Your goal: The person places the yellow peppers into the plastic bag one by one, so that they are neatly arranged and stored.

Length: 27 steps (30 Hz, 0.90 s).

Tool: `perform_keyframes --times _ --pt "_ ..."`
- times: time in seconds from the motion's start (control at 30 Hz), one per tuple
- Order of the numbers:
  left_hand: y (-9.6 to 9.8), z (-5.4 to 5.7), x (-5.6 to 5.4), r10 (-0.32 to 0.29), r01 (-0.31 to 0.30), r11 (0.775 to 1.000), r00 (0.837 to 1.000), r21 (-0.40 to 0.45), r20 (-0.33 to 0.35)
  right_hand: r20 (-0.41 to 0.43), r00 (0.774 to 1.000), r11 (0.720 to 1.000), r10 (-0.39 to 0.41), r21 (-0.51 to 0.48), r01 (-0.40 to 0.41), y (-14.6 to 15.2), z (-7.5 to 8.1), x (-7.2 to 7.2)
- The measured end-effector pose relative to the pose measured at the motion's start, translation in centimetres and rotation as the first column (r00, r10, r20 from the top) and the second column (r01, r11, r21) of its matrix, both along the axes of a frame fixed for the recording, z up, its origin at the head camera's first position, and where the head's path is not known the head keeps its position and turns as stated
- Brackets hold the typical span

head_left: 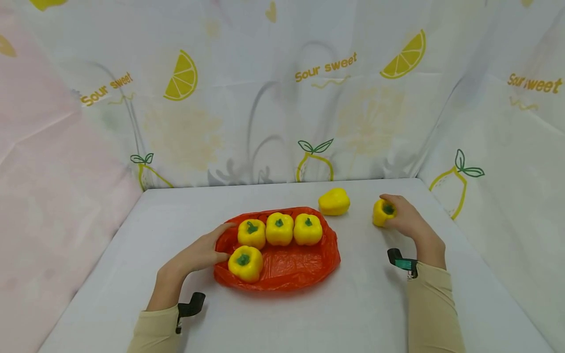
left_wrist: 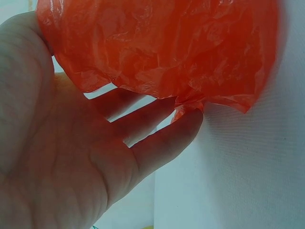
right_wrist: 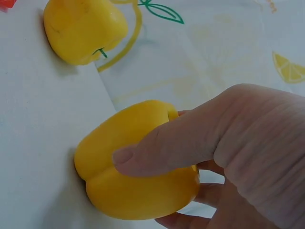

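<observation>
My right hand (head_left: 406, 216) grips a yellow bell pepper (head_left: 378, 214) with a green stem at the right of the table. In the right wrist view the thumb lies along the side of that bell pepper (right_wrist: 138, 191), and the other fingers are partly hidden behind it. My left hand (head_left: 198, 252) holds the left edge of a red plastic bag (head_left: 287, 264), which is spread wide. The left wrist view shows the fingers (left_wrist: 167, 143) against the crinkled film, some tips hidden by it. Several yellow bell peppers (head_left: 279, 229) sit in the bag, one (head_left: 245, 264) near my left thumb.
Another yellow bell pepper (head_left: 334, 202) lies on its side behind the bag's right end. The white table (head_left: 362, 304) ends at a printed cloth backdrop (head_left: 282, 122), with cloth walls on both sides.
</observation>
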<state>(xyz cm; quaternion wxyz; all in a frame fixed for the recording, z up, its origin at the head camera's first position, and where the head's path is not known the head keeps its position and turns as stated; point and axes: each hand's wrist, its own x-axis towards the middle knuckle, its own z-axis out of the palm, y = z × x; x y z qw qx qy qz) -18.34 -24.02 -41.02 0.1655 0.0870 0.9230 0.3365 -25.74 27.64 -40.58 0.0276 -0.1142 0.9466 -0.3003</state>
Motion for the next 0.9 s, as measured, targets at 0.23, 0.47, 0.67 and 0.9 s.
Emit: perform_keyframes --times 0.23,0.47,0.67,0.9 --pt "0.0 0.0 0.0 -0.002 0.002 1.0 1.0 0.001 -0.001 0.061 0.997 0.999 -0.048 -0.007 0.048 -0.5 0.1 0.2" --pt "0.0 -0.1 0.0 -0.004 0.004 1.0 1.0 0.005 0.0 0.053 0.998 0.999 -0.031 -0.02 0.032 -1.5 1.1 0.4" --pt "-0.1 -0.1 0.1 -0.001 0.001 1.0 1.0 0.01 0.002 0.002 1.0 0.998 0.022 -0.058 -0.022 -3.3 2.9 1.0" --pt "-0.1 -0.1 0.1 -0.001 0.001 1.0 1.0 0.008 0.005 -0.007 0.998 0.994 0.064 -0.089 -0.065 -5.5 4.9 2.4"
